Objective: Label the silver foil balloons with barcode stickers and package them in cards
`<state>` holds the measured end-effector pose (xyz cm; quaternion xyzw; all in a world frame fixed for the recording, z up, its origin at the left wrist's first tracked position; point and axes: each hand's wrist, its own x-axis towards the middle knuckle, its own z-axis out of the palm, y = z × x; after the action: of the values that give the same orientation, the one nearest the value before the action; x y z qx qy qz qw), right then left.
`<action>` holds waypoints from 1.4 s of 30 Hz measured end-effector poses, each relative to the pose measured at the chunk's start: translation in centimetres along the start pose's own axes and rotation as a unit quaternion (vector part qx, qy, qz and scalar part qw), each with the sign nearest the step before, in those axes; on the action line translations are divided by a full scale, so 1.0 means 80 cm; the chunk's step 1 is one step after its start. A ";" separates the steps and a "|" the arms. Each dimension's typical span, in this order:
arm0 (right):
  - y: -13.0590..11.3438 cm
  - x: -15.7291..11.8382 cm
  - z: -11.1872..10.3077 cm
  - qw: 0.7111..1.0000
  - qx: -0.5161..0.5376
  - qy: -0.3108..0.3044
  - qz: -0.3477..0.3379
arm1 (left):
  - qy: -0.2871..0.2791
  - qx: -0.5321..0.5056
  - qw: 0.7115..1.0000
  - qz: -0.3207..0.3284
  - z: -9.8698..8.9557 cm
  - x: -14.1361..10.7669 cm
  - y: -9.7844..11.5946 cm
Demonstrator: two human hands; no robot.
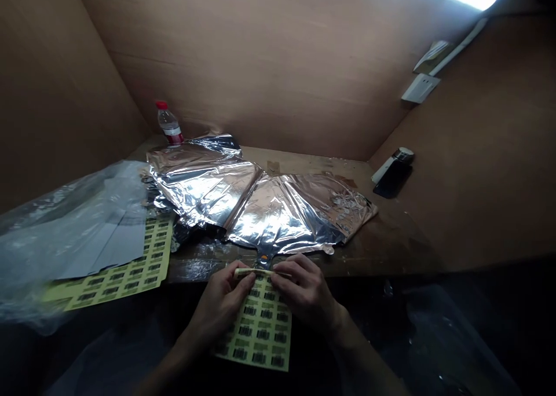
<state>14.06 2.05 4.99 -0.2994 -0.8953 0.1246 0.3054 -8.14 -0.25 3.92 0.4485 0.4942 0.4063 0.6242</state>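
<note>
A yellow sheet of barcode labels (263,332) hangs at the table's front edge, its top edge rolled or folded over. My left hand (223,297) pinches that top edge from the left, thumb and fingers closed. On the right, my right hand (308,289) grips the same edge with its fingers curled. Just beyond the fingertips, the narrow tab of a flat silver foil piece (278,211) reaches down to the sheet, with a small orange mark on it. Whether the fingers touch the tab is hard to tell.
More barcode sheets (156,251) lie at left, partly under white paper (117,239) and clear plastic (39,222). A red-capped bottle (169,125) stands at back left. A dark phone (392,179) is by the right wall, below a white socket (420,88).
</note>
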 end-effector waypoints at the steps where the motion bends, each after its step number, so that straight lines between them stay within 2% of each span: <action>1: -0.001 0.000 0.000 1.000 0.019 0.008 0.004 | 0.007 0.003 1.000 -0.002 -0.003 -0.001 -0.004; 2: -0.001 0.001 0.000 0.998 0.050 0.026 0.023 | 0.017 0.014 1.000 -0.002 -0.005 -0.003 -0.008; 4: 0.008 0.010 -0.004 0.983 0.131 0.083 0.102 | 0.035 0.071 0.997 0.023 -0.008 -0.005 -0.015; 6: 0.025 0.027 -0.010 0.957 0.192 0.101 0.194 | 0.018 0.158 0.984 0.083 -0.008 -0.006 -0.020; 7: 0.036 0.039 -0.011 0.949 0.204 0.079 0.226 | -0.010 0.200 0.973 0.116 -0.006 -0.007 -0.023; 9: 0.056 0.063 -0.009 0.948 0.195 -0.007 0.250 | -0.071 0.270 0.947 0.157 -0.002 -0.007 -0.029; 12: 0.073 0.092 0.009 0.955 0.096 -0.111 0.256 | -0.098 0.362 0.916 0.144 0.003 -0.009 -0.042; 15: 0.077 0.103 0.026 0.953 0.001 -0.140 0.268 | -0.093 0.409 0.899 0.127 0.004 -0.009 -0.050; 17: 0.075 0.101 0.025 0.948 -0.040 -0.135 0.285 | -0.090 0.395 0.905 0.126 0.002 -0.010 -0.047; 20: 0.061 0.082 0.004 0.937 -0.114 -0.100 0.314 | -0.090 0.306 0.939 0.129 -0.003 -0.013 -0.031; 21: 0.053 0.071 -0.007 0.940 -0.103 -0.087 0.314 | -0.088 0.273 0.950 0.122 -0.004 -0.014 -0.024; 22: 0.042 0.058 -0.017 0.946 -0.058 -0.084 0.307 | -0.085 0.247 0.959 0.112 -0.005 -0.014 -0.018; 24: 0.020 0.026 -0.033 0.946 0.119 -0.121 0.276 | -0.073 0.218 0.969 0.091 -0.003 -0.011 -0.009; 26: 0.000 -0.009 -0.041 0.913 0.258 -0.144 0.280 | -0.065 0.191 0.976 0.083 0.003 -0.004 -0.006; 28: -0.012 -0.040 -0.043 0.885 0.314 -0.101 0.327 | -0.056 0.150 0.984 0.078 0.016 0.006 -0.007; 31: -0.014 -0.071 -0.048 0.859 0.353 -0.008 0.370 | -0.054 0.103 0.991 0.066 0.044 0.020 -0.004; 35: -0.004 -0.088 -0.063 0.861 0.324 0.059 0.388 | -0.061 0.102 0.992 0.051 0.084 0.028 0.007; 39: 0.005 -0.096 -0.067 0.847 0.333 0.090 0.404 | -0.033 0.112 0.993 0.012 0.109 0.030 0.003; 42: 0.013 -0.104 -0.060 0.833 0.351 0.103 0.415 | -0.061 0.162 0.985 -0.007 0.112 0.034 -0.005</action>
<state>22.79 -2.01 4.43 -0.5269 -0.5460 0.5143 0.3996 1.13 0.79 3.84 0.5639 0.5179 0.2884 0.5750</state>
